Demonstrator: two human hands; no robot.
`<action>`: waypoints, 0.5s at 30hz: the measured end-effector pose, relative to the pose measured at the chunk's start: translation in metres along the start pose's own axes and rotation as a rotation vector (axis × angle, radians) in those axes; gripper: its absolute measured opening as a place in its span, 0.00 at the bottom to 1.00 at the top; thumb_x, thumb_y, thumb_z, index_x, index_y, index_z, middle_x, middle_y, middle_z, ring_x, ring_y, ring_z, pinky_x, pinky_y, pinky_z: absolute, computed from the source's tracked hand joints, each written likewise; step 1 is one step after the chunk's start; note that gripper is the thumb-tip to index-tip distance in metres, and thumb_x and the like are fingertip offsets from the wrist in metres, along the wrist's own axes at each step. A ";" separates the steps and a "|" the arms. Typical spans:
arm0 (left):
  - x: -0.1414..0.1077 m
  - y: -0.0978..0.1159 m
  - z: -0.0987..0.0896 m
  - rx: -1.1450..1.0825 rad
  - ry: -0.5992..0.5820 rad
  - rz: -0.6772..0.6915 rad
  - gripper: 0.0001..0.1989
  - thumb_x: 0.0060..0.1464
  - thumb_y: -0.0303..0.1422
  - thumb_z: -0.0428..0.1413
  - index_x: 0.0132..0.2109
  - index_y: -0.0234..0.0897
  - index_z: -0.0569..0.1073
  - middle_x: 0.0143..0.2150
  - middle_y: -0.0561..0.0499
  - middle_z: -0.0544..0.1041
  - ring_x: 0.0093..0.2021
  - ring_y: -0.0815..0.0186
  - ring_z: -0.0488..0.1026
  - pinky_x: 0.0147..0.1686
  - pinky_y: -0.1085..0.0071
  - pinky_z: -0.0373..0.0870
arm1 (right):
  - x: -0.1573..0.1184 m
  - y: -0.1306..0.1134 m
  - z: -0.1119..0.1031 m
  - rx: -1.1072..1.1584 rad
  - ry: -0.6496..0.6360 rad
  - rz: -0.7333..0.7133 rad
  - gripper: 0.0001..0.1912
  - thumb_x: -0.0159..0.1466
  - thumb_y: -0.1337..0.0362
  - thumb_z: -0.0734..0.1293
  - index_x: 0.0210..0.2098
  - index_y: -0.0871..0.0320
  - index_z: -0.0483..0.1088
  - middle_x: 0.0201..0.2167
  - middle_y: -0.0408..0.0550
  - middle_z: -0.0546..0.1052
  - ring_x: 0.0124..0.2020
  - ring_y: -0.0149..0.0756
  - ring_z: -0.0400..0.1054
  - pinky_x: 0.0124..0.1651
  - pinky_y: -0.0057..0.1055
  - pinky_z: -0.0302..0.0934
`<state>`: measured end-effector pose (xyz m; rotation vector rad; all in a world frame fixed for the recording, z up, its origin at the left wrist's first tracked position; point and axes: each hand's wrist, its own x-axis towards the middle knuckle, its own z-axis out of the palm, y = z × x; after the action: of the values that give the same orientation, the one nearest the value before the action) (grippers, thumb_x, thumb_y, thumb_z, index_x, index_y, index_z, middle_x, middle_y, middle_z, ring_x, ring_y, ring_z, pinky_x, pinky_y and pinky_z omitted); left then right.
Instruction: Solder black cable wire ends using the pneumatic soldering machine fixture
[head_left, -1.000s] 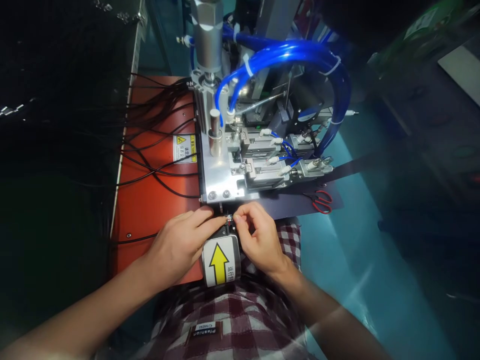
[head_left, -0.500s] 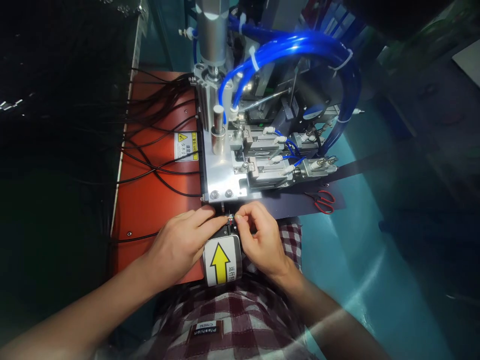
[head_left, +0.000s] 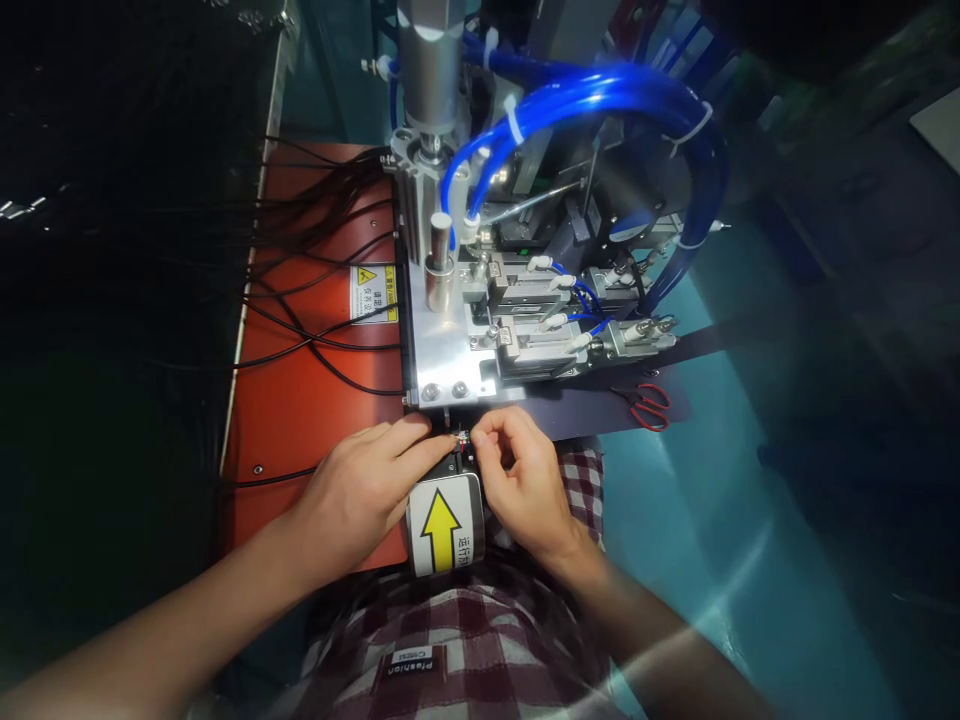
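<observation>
A tiny light-coloured part [head_left: 462, 438] with a touch of red sits in a small black fixture [head_left: 452, 466] at the front of the machine. My left hand [head_left: 367, 470] lies palm down from the left, fingers stretched out and one fingertip against the part; its thumb is hidden. On the other side, my right hand [head_left: 525, 475] has thumb and forefinger pinched together right beside the part. Whatever they grip is too small to make out. Just below both hands is a block with a yellow arrow label [head_left: 441, 525].
The metal press with cylinders [head_left: 540, 340] stands just beyond my hands, with blue air hoses [head_left: 615, 90] looping above. Black cables [head_left: 322, 340] cross the orange-red plate [head_left: 300, 420] at left. Red-handled scissors [head_left: 651, 407] lie on the dark surface at right.
The view has shifted very slightly. Both hands hold nearly the same position at the small part.
</observation>
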<state>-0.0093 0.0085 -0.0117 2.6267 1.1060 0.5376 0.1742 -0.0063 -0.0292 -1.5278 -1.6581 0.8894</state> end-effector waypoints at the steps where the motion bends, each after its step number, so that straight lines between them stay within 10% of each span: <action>1: 0.000 0.000 0.000 -0.001 -0.004 -0.001 0.17 0.59 0.24 0.42 0.48 0.34 0.73 0.37 0.45 0.74 0.33 0.64 0.72 0.31 0.69 0.70 | 0.000 0.000 0.000 -0.009 0.004 0.014 0.07 0.64 0.69 0.58 0.30 0.58 0.64 0.29 0.45 0.67 0.28 0.32 0.62 0.32 0.30 0.57; 15: 0.000 -0.001 -0.001 -0.028 0.005 0.009 0.15 0.59 0.24 0.44 0.48 0.31 0.73 0.40 0.43 0.75 0.35 0.61 0.73 0.34 0.67 0.72 | 0.000 0.012 0.004 0.283 -0.072 0.344 0.08 0.63 0.60 0.61 0.29 0.58 0.64 0.19 0.38 0.62 0.18 0.28 0.55 0.20 0.26 0.49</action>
<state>-0.0097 0.0094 -0.0111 2.6093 1.0813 0.5576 0.1772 -0.0054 -0.0414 -1.6187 -1.2680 1.3136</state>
